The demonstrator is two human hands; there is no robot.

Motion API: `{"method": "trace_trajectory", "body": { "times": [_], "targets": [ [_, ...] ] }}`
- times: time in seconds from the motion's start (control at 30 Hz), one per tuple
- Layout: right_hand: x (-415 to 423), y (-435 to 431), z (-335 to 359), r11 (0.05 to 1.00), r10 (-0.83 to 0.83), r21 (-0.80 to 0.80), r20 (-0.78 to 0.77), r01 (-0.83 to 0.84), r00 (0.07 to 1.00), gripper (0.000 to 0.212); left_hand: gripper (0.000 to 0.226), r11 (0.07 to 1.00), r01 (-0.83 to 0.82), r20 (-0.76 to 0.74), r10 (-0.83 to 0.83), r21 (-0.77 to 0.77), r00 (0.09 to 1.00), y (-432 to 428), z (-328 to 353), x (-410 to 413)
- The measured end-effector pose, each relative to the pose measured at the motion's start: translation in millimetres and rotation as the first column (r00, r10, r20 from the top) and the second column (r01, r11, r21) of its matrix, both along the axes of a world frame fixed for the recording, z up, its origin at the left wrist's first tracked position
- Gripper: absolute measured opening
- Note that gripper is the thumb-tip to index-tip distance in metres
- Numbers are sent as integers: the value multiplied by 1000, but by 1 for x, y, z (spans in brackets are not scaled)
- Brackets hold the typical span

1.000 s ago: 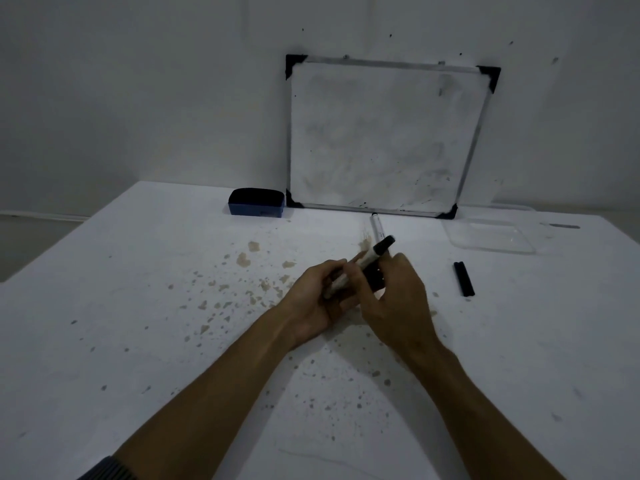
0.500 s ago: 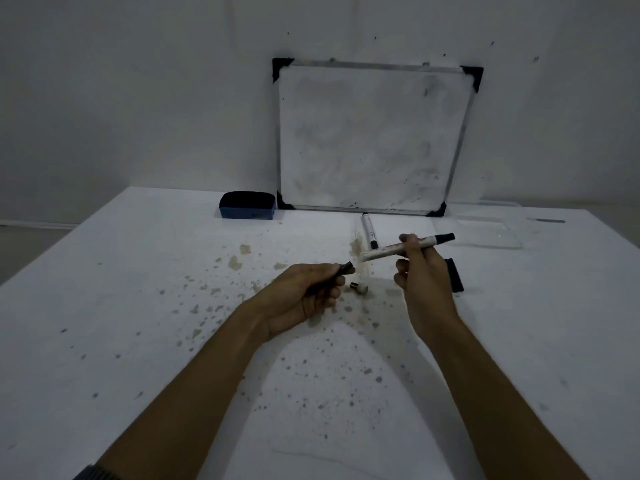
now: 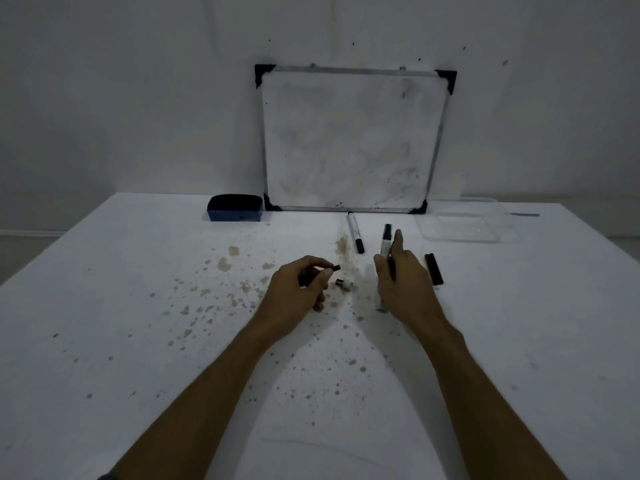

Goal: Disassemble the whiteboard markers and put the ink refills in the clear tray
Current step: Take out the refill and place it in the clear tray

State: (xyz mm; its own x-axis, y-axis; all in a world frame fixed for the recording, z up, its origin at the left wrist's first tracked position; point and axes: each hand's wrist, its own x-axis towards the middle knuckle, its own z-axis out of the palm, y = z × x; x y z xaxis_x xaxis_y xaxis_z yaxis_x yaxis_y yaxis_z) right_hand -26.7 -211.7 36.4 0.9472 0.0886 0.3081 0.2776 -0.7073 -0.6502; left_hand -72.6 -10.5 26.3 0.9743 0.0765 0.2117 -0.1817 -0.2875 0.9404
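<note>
Since the earlier frames the right hand (image 3: 403,284) has turned its marker barrel (image 3: 385,244) from lying crosswise to pointing away toward the far wall, and the left hand (image 3: 298,287) has drawn apart from it; the small end plug (image 3: 344,283) lies on the table between the two hands. The table (image 3: 104,306) is stained with brown spots; its near edge is cut off by the frame. The whiteboard (image 3: 353,140) leans against the far wall; the eraser (image 3: 234,208) sits just left of it. The clear tray (image 3: 464,223) at far right is faint, and its contents cannot be made out. A whole marker (image 3: 355,232) lies with its long axis near to far, dark cap nearest. A black cap (image 3: 434,268) lies right of the right hand. The right hand is closed round the barrel, whose lower part is hidden; the left hand pinches a dark ink refill (image 3: 332,268), mostly hidden, its end pointing right.
</note>
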Motion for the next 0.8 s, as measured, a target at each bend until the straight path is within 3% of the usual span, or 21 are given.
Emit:
{"method": "trace_trajectory", "body": {
  "times": [0.17, 0.33, 0.47, 0.6, 0.8],
  "targets": [
    [-5, 0, -11, 992, 31, -117, -73, -40, 997, 50, 27, 994, -101, 13, 101, 30, 995, 6, -5, 6],
    [-10, 7, -20, 991, -58, -119, -4, 57, 998, 34, 29, 986, -101, 58, 93, 136, 994, 6, -9, 7],
    [-16, 4, -17, 995, -19, -103, -23, 16, 1000, 31, 26, 963, -142, 126, 116, 229, 985, -1, -10, 3],
    [-26, -14, 2, 1000, 22, -14, -150, -25, 988, 49, 21, 915, -134, 237, 43, 380, 970, -23, -7, -3],
    [-15, -96, 24, 996, -84, -50, -195, 75, 977, 28, 18, 935, -67, 293, -41, 348, 955, -67, 19, 17]
  ]
}}
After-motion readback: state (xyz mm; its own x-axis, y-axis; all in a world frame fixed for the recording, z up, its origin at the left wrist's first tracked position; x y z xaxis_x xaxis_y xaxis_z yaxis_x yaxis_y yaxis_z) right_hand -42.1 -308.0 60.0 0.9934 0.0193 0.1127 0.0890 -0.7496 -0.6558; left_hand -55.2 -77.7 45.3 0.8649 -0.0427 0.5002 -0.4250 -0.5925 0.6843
